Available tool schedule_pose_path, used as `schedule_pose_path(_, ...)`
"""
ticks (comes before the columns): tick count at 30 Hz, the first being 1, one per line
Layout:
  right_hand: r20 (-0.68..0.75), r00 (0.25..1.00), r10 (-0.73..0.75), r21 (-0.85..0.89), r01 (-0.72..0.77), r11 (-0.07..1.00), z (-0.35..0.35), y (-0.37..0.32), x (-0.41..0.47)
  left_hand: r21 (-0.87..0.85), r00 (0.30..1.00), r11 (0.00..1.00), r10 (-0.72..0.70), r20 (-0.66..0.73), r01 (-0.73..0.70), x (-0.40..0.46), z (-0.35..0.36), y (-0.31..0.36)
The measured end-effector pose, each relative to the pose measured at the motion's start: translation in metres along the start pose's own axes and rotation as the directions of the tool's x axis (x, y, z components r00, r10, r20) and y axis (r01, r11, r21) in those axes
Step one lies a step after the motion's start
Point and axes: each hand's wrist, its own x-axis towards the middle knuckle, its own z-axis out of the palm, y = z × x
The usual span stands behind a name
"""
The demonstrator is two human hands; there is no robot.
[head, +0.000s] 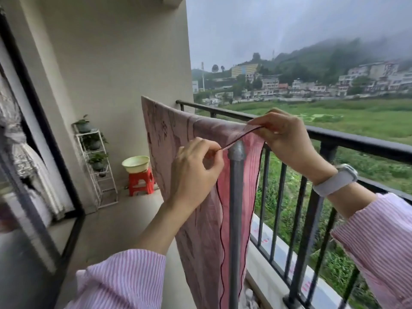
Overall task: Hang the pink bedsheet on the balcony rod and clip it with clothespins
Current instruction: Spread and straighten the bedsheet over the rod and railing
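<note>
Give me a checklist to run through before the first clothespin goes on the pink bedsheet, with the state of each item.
1. Bedsheet draped over the rod: ok, it hangs down on both sides.
2. Left hand holding the hem: ok, it pinches the dark-trimmed edge beside the rod's end.
3. Right hand holding the hem: ok, it pinches the same edge above the railing.
4. Edge pulled flat between the hands: ok, it runs taut.
5. Clothespins within reach: not ok, none in view.
6. A free hand to clip: not ok, both hold the sheet.
</note>
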Motion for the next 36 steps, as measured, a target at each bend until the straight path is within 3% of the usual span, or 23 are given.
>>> schedule_pose_path(4, 0.008, 0.997, 0.079, 0.006, -0.079, 0.997, 0.012, 0.005, -0.039, 0.031, 0.999, 0.999, -0.036, -0.015, 0.037, -0.023, 0.002, 0.003)
schedule_pose_path(8, -0.12, 0.99, 0.071, 0.071, -0.063, 0.996, 0.019, 0.0, -0.052, 0.036, 0.993, 0.999, -0.029, -0.114, 0.034, -0.024, -0.004, 0.005)
schedule_pose_path(11, -0.178, 0.981, 0.08, 0.088, -0.065, 0.994, 0.028, -0.004, -0.058, 0.008, 0.994, 1.0, -0.028, -0.102, 0.029, -0.032, -0.003, 0.002)
schedule_pose_path(18, -0.136, 0.985, 0.11, 0.045, -0.104, 0.994, 0.046, -0.008, -0.082, -0.128, 0.963, 0.974, -0.155, 0.22, 0.186, -0.059, 0.006, -0.016)
schedule_pose_path(21, -0.156, 0.985, 0.072, 0.035, -0.067, 0.997, 0.05, -0.023, -0.067, -0.139, 0.931, 0.983, -0.064, 0.36, 0.121, -0.057, 0.012, -0.027)
schedule_pose_path(24, -0.139, 0.99, 0.008, -0.144, -0.028, 0.989, 0.059, -0.04, -0.049, -0.199, 0.83, 0.98, 0.1, 0.548, 0.014, -0.067, 0.018, -0.034)
schedule_pose_path(26, -0.08, 0.995, -0.064, -0.398, 0.027, 0.917, 0.068, -0.046, -0.047, -0.256, 0.784, 0.966, 0.181, 0.594, -0.028, -0.079, 0.019, -0.04)
schedule_pose_path(29, -0.045, 0.989, -0.138, -0.713, 0.065, 0.698, 0.087, -0.05, -0.055, -0.243, 0.781, 0.966, 0.217, 0.586, -0.086, -0.087, 0.011, -0.071)
schedule_pose_path(32, -0.063, 0.973, -0.223, -0.802, 0.084, 0.592, 0.108, -0.059, -0.06, -0.202, 0.844, 0.97, 0.218, 0.491, -0.134, -0.068, -0.004, -0.113)
schedule_pose_path(36, -0.08, 0.972, -0.222, -0.901, 0.025, 0.434, 0.136, -0.079, -0.047, -0.143, 0.856, 0.956, 0.292, 0.426, -0.255, -0.011, -0.012, -0.157)
